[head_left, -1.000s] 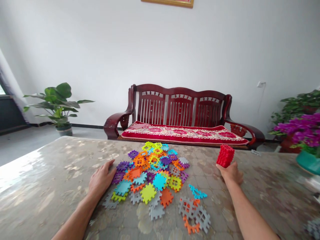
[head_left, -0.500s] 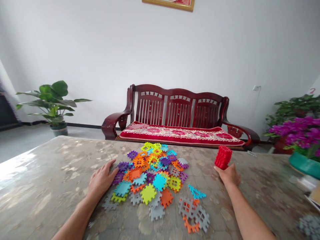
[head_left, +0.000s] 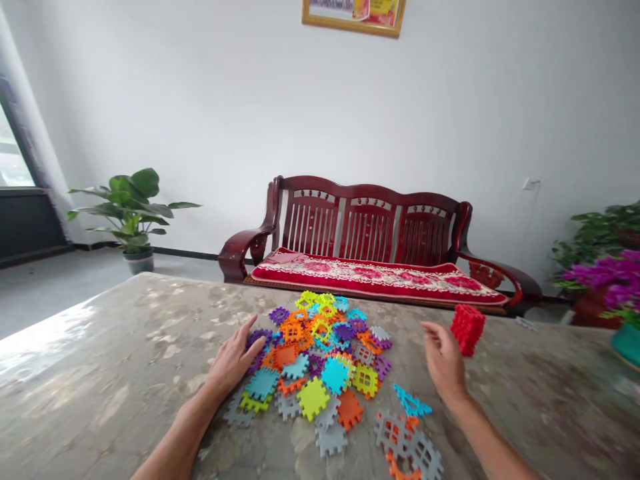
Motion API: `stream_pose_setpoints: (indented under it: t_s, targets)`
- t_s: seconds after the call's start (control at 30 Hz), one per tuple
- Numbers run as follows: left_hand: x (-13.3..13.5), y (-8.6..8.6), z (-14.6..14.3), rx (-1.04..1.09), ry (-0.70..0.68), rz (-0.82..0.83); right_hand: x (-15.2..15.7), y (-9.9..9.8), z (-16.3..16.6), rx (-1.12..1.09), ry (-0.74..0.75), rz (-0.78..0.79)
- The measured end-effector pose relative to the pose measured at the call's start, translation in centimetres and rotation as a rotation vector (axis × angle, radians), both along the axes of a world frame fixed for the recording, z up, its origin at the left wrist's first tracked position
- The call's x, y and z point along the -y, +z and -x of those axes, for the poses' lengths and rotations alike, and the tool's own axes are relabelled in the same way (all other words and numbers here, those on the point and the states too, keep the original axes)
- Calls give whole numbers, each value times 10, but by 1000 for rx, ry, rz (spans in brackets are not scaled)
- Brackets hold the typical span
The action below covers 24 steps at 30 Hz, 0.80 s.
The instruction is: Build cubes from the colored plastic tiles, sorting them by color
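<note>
A heap of colourful interlocking plastic tiles (head_left: pixel 320 367) in orange, blue, green, purple and grey covers the middle of the table. My left hand (head_left: pixel 234 358) lies at the heap's left edge, fingers stretched out and apart, holding nothing. To the right of the heap, my right hand (head_left: pixel 444 360) has its fingers loosely bent with nothing in them. Just beyond and right of that hand stands a red stack of tiles (head_left: pixel 468 329), upright on the table. Between the heap and my right forearm lie a blue triangular tile (head_left: pixel 411 401) and a few grey window tiles (head_left: pixel 393 430).
The table (head_left: pixel 125 373) has a patterned, shiny cover. Behind it stands a dark red wooden bench (head_left: pixel 373 220) with a red cushion. Purple flowers (head_left: pixel 607 280) in a teal pot stand at the right edge. A small grey piece (head_left: pixel 526 324) lies at the table's far right.
My right hand has let go of the red stack and moved left of it, leaving it standing on the table. The view has shifted left; my left hand stays beside the heap.
</note>
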State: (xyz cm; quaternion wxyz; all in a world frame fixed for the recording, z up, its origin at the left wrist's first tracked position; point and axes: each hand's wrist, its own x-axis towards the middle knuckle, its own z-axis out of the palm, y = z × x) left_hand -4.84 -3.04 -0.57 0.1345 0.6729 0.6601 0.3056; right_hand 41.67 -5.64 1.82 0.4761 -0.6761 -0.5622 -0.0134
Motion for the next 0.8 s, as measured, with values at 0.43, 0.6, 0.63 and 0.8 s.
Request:
stream_pose_setpoints:
  t_s: [0.43, 0.6, 0.63, 0.8]
  targets:
    - [3, 0, 0, 73, -41, 13, -156, 26, 206, 505, 382, 532]
    - [5, 1, -2, 37, -93, 16, -184, 11, 218, 504, 403, 701]
    - [5, 2, -3, 36, -102, 19, -186, 9, 219, 513, 426, 718]
    - [6, 1, -4, 40, -111, 7, -176, 4, 225, 565, 511, 705]
